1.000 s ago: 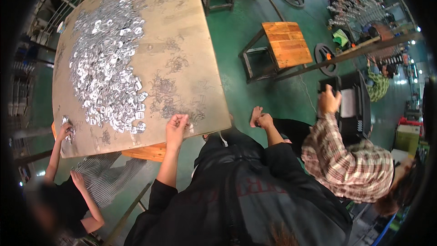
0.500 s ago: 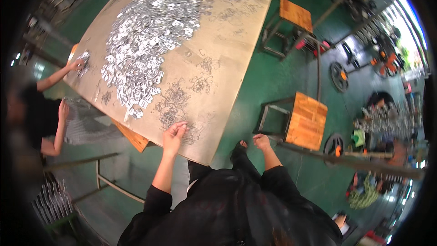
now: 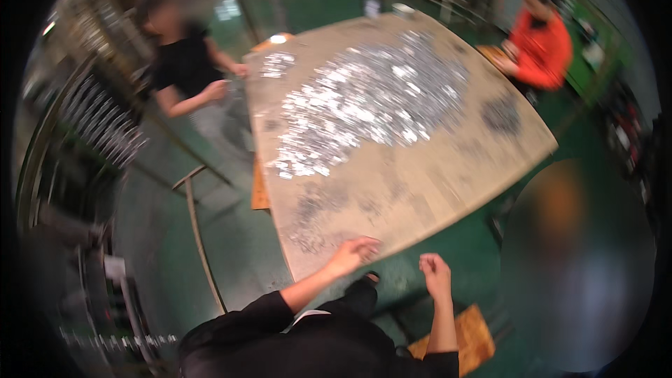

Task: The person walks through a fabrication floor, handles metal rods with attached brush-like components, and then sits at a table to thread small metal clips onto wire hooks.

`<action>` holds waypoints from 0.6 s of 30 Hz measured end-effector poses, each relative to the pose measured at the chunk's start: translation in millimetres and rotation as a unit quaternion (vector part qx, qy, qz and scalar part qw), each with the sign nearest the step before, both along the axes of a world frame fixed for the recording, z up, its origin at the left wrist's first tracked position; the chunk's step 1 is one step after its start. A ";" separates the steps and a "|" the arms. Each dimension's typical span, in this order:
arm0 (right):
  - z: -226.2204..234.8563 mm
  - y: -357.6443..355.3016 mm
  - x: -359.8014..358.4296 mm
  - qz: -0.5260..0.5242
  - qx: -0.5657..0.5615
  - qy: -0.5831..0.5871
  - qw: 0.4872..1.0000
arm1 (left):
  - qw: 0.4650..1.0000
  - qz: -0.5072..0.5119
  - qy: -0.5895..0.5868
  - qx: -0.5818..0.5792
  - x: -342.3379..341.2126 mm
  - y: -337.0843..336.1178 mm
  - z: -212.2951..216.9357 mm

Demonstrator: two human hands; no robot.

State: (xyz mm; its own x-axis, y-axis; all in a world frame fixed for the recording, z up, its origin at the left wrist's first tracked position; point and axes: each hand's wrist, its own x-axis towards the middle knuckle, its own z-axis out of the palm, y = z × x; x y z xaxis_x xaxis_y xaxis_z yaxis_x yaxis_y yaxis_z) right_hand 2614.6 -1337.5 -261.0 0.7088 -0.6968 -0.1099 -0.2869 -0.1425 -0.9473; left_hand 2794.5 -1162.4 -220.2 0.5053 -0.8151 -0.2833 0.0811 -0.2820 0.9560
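Pieces of silvery metal point(image 3: 371, 94) lie heaped across the middle of the desk point(image 3: 448, 192), blurred into bright streaks where half a second ago their outlines showed. Since then the view has swung around, so the desk sits farther right and at another angle. The left hand point(image 3: 352, 257), which hovered above the thin dark wire bits point(image 3: 318, 199), now reaches over the near edge of the desk, with those bits beyond it to the left. Its fingers are loosely bent; blur leaves me unable to tell whether they hold anything. The right hand point(image 3: 436, 276) has come closer to the left one and hangs just off the desk's edge, its fingers curled, their grip equally unclear. The wooden stool point(image 3: 474, 339) now shows below, beside the right forearm. At the left, the co-worker in black point(image 3: 183, 70) has drawn a hand off the small metal cluster point(image 3: 278, 64) to the desk's rim. Across the desk, where only a hand showed earlier, a person in a red top point(image 3: 542, 49) is in view.
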 end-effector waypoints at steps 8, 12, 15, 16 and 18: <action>98.3 -56.6 76.8 0.202 -0.096 -0.067 0.972 | 0.994 0.012 -0.030 -0.101 -3.6 -108.0 17.4; 103.3 -122.1 96.2 0.190 -0.110 -0.026 0.975 | 0.997 -0.019 -0.017 -0.079 25.8 -179.0 28.6; 96.5 -168.5 113.8 0.112 -0.037 -0.063 0.991 | 0.991 -0.014 0.024 -0.131 41.5 -222.5 38.6; 100.7 -177.0 120.7 0.120 -0.035 -0.069 0.990 | 0.991 0.002 0.021 -0.129 42.9 -230.7 36.9; 103.3 -190.3 134.7 0.176 -0.051 -0.074 0.980 | 0.991 0.026 0.007 -0.128 47.6 -243.5 31.7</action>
State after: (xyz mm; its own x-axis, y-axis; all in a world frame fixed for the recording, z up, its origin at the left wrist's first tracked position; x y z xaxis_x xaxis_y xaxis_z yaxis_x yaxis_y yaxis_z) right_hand 2749.3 -1527.8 -157.7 0.9099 -0.4090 0.0688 -0.0646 -0.3037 -0.9506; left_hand 2842.1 -1405.9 -188.6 0.5468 -0.8337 -0.0778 0.1026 -0.0254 0.9944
